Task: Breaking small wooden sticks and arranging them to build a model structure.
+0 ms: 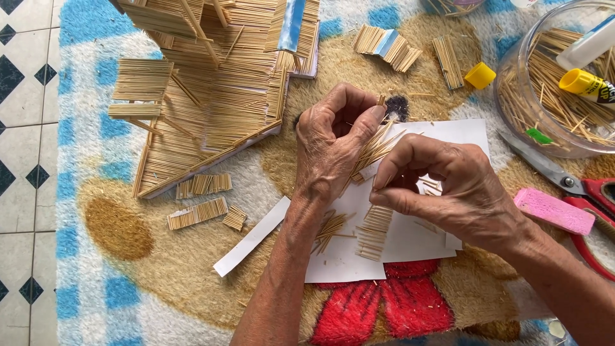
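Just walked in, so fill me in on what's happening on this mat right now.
A person is working with thin wooden sticks over sheets of white paper on a patterned mat. The left hand and right hand together pinch a small bundle of sticks above the paper. Short glued rows of sticks lie on the sheet below. A large stick-built model stands at upper left. A clear bowl of sticks, scissors and a pink block sit on the right.

Slanted bundle of thin pale wooden sticks [371, 152], pinched above white paper [410, 240] on the rug.
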